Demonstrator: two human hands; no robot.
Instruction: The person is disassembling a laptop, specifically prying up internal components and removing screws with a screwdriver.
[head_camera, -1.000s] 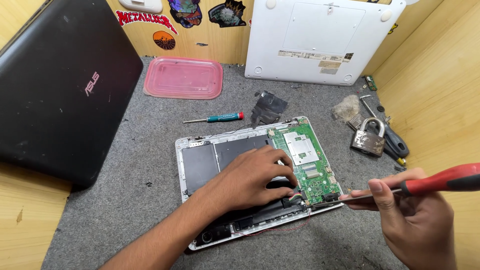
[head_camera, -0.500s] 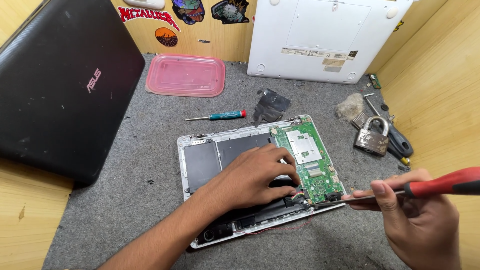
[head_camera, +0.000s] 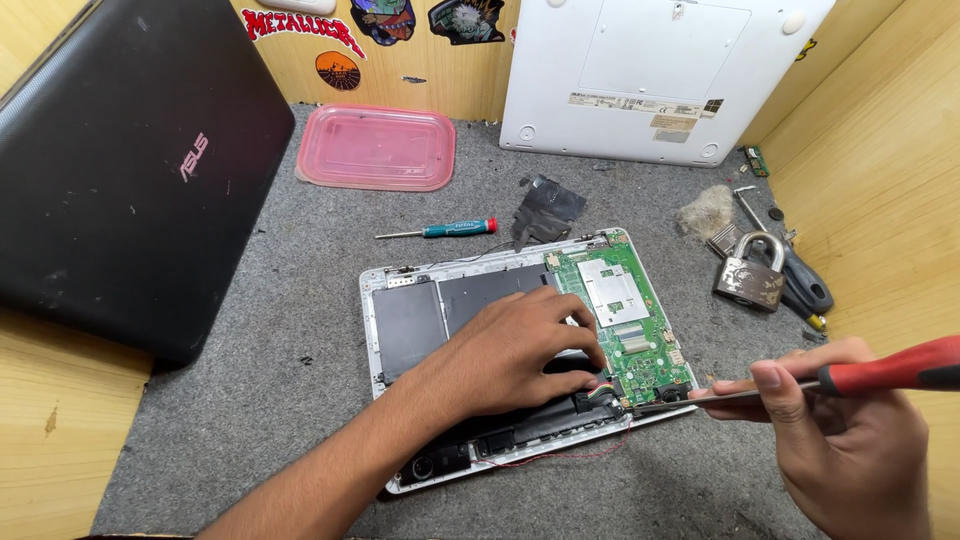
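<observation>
Padlock (head_camera: 748, 279), teal screwdriver (head_camera: 440, 230), pink lid (head_camera: 376, 147)

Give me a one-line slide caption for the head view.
Left hand steadies opened laptop; right hand works red-handled screwdriver at green circuit board corner.

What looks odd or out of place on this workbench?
A heavy padlock lies among the tools at the right, an unusual thing beside an opened laptop. A tuft of grey fluff sits near it, and a crumpled black sheet lies loose above the green circuit board.
</observation>
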